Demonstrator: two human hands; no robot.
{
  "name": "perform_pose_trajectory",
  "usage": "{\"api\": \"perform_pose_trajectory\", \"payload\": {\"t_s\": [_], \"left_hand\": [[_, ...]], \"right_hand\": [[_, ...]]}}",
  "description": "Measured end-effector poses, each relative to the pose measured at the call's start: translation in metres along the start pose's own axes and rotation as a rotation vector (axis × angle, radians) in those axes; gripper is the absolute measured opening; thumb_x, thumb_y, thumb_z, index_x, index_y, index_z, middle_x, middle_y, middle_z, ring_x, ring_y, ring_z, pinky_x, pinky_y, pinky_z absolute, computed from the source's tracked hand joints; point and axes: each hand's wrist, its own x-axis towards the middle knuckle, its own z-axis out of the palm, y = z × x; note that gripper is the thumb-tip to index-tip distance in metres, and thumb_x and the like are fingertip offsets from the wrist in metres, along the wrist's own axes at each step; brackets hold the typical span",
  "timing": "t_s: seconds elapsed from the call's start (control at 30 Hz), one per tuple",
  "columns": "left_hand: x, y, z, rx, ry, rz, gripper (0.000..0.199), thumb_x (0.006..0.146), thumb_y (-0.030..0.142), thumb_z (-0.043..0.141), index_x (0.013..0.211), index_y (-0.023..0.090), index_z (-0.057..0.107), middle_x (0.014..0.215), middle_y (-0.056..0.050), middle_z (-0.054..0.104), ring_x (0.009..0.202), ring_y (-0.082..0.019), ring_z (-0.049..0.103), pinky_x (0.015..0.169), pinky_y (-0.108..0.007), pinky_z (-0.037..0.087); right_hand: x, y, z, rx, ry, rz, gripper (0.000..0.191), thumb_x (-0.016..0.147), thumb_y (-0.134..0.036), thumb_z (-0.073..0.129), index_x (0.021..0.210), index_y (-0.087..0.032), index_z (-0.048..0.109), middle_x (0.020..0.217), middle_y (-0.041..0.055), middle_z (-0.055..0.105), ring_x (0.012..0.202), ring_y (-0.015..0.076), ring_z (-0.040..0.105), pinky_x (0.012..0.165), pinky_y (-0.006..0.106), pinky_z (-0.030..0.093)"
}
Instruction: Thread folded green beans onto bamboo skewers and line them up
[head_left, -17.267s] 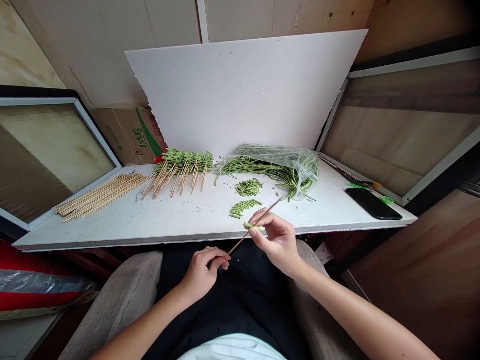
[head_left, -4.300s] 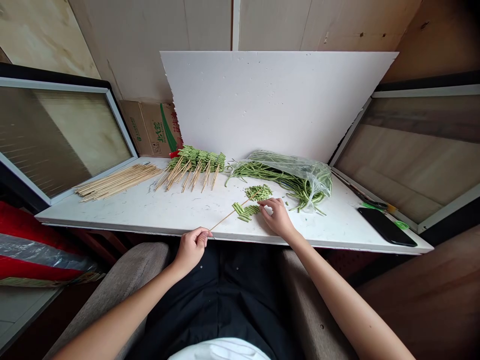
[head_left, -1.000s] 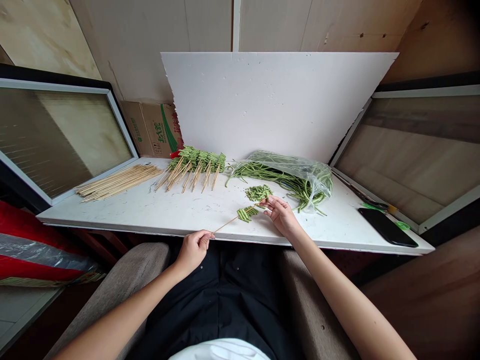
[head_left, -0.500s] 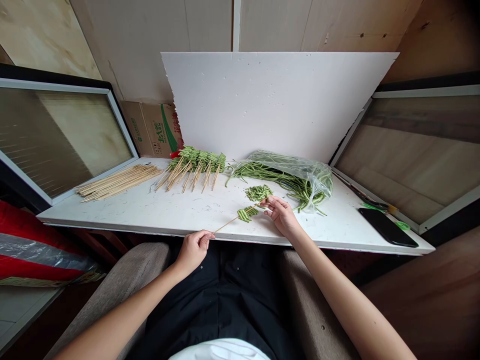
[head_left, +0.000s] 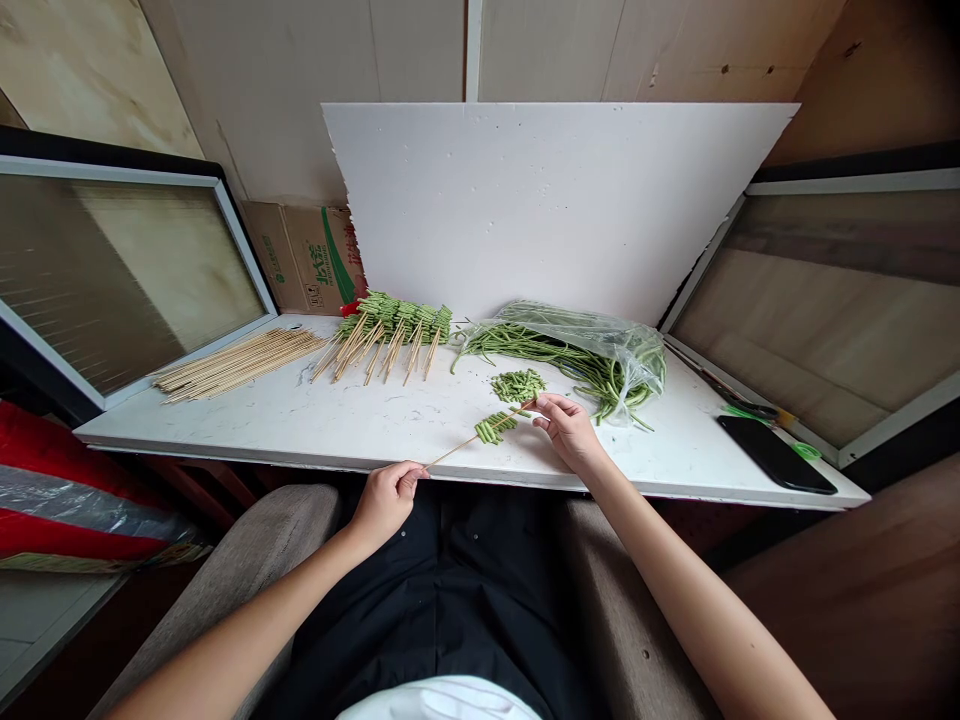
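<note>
A thin bamboo skewer (head_left: 454,450) slants up from the table's front edge, bearing a row of cut green bean pieces (head_left: 495,428) across its middle. My left hand (head_left: 388,500) is closed round the skewer's lower end. At its upper end, my right hand (head_left: 564,428) pinches a small bean piece against the tip, mostly hidden by thumb and forefinger. Just behind lies a small heap of cut bean pieces (head_left: 517,385). Farther back, finished bean skewers (head_left: 401,320) are stacked with their bare sticks pointing forward.
Loose bamboo skewers (head_left: 240,362) lie at the left of the white table (head_left: 360,430). Long beans (head_left: 555,350) in a clear plastic bag sit at the back right. A black phone (head_left: 776,455) and scissors (head_left: 750,407) are at the right end. A cardboard box (head_left: 300,260) stands behind.
My right hand has shifted very slightly to the right at the skewer's tip. My left hand and the other things have stayed in place.
</note>
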Motion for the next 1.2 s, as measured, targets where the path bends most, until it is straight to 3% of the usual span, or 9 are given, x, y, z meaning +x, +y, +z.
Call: {"api": "perform_pose_trajectory", "payload": {"t_s": [0.47,0.8,1.0,1.2], "left_hand": [[-0.001,-0.004,-0.001,0.017,0.034,0.015,0.027,0.099,0.019,0.056,0.085,0.019,0.079,0.067,-0.002,0.075,0.056,-0.015,0.065,0.066,-0.026,0.055],[-0.003,-0.006,-0.001,-0.029,0.038,-0.036,0.030,0.100,0.025,0.055,0.084,0.017,0.079,0.066,-0.003,0.074,0.052,-0.014,0.062,0.057,-0.023,0.049],[-0.006,0.003,0.006,-0.116,-0.017,-0.056,0.031,0.102,0.029,0.055,0.085,0.016,0.078,0.064,-0.002,0.071,0.051,-0.012,0.059,0.053,-0.021,0.043],[-0.007,0.010,0.007,-0.136,0.016,-0.066,0.034,0.104,0.034,0.054,0.087,0.016,0.077,0.057,0.001,0.062,0.049,-0.011,0.054,0.054,-0.022,0.041]], "right_hand": [[-0.004,-0.006,0.006,-0.114,-0.041,-0.046,0.032,0.073,-0.052,0.094,0.085,-0.024,0.084,0.097,0.0086,0.083,0.100,0.0288,0.077,0.065,0.031,0.058],[-0.006,-0.006,0.010,-0.141,-0.058,-0.064,0.030,0.075,-0.052,0.093,0.085,-0.026,0.084,0.095,0.0084,0.083,0.099,0.0295,0.078,0.068,0.033,0.060],[-0.022,-0.004,0.033,-0.265,-0.214,-0.058,0.029,0.069,-0.049,0.096,0.076,-0.024,0.083,0.085,0.0072,0.081,0.081,0.0257,0.075,0.074,0.037,0.061],[-0.026,-0.003,0.045,-0.234,-0.221,-0.075,0.030,0.073,-0.049,0.094,0.076,-0.022,0.080,0.095,0.0069,0.079,0.084,0.0217,0.072,0.073,0.033,0.059]]}}
